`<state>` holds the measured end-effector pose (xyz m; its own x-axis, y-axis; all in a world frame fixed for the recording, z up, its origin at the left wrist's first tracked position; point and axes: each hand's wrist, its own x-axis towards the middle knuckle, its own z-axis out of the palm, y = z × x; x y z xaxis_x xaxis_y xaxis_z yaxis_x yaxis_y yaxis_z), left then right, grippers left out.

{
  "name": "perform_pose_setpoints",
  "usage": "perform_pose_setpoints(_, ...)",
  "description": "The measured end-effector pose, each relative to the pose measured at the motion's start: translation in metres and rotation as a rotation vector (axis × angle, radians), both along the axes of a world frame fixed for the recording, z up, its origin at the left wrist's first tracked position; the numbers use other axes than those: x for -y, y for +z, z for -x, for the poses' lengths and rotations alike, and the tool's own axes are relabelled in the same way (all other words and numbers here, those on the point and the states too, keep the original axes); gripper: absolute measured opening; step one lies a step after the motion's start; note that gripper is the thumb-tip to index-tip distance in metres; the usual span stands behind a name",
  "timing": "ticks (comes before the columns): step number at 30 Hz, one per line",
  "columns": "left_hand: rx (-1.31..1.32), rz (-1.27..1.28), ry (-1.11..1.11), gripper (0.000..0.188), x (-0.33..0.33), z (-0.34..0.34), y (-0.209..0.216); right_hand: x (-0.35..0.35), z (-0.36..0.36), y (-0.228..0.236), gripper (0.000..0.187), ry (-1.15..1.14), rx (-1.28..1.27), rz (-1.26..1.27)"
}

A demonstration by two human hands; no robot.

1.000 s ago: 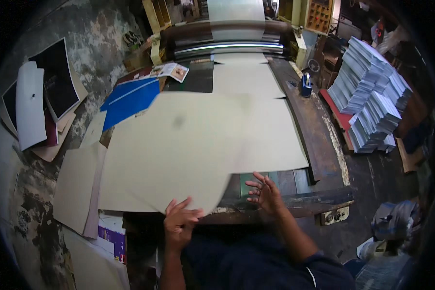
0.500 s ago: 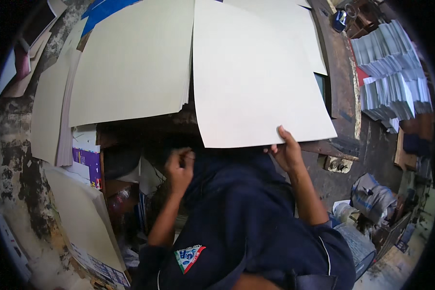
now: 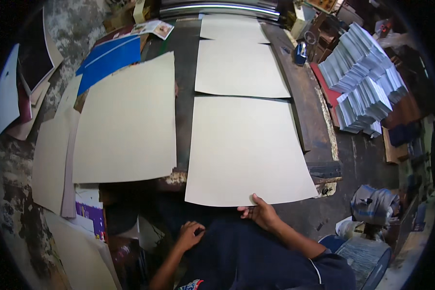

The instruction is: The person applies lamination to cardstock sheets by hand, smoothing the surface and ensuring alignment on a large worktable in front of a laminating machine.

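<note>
A large cream sheet of cardboard (image 3: 244,150) lies toward me on the dark table, its near edge sticking out over the table's front. My right hand (image 3: 262,213) grips that edge near its middle, thumb on top and fingers underneath. Beyond it are more cream cardboard sheets (image 3: 237,67), in line up to a shiny metal roller (image 3: 220,7) at the far end. My left hand (image 3: 190,236) is by my lap with its fingers curled in and nothing in them. Left of the held sheet sits a stack of cream cardboard (image 3: 125,121).
More boards (image 3: 53,159) stand at the left, beside blue sheets (image 3: 113,58). A long dark bar (image 3: 287,82) runs along the table's right side. Stacks of white paper blocks (image 3: 357,72) are at the right. A blue bin (image 3: 365,256) stands at lower right.
The view has tilted up, bringing the roller and the farther sheets into sight. My right hand still holds the sheet's near edge. The left hand stays curled and free near my lap.
</note>
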<state>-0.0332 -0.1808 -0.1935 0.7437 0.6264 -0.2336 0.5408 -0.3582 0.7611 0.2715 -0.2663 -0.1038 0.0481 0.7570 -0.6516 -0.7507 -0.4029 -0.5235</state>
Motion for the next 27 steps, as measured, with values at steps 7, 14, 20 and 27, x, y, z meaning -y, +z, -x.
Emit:
perform_pose_setpoints(7,0.017,-0.090,0.104,0.013,-0.014,-0.012,0.001,-0.028,-0.020,-0.010,0.050,-0.086,0.020,-0.047)
perform_pose_setpoints(14,0.100,-0.039,-0.100,0.019,-0.063,-0.047,0.127,-0.068,-0.041,-0.014,0.052,-0.183,0.031,-0.122)
perform_pose_setpoints(20,0.237,-0.693,0.102,0.033,-0.173,-0.075,0.264,-0.099,-0.057,-0.026,0.050,-0.335,0.068,-0.176)
perform_pose_setpoints(27,-0.327,-0.727,0.044,0.065,-0.219,-0.081,0.190,-0.134,-0.070,-0.040,0.049,-0.404,0.133,-0.273)
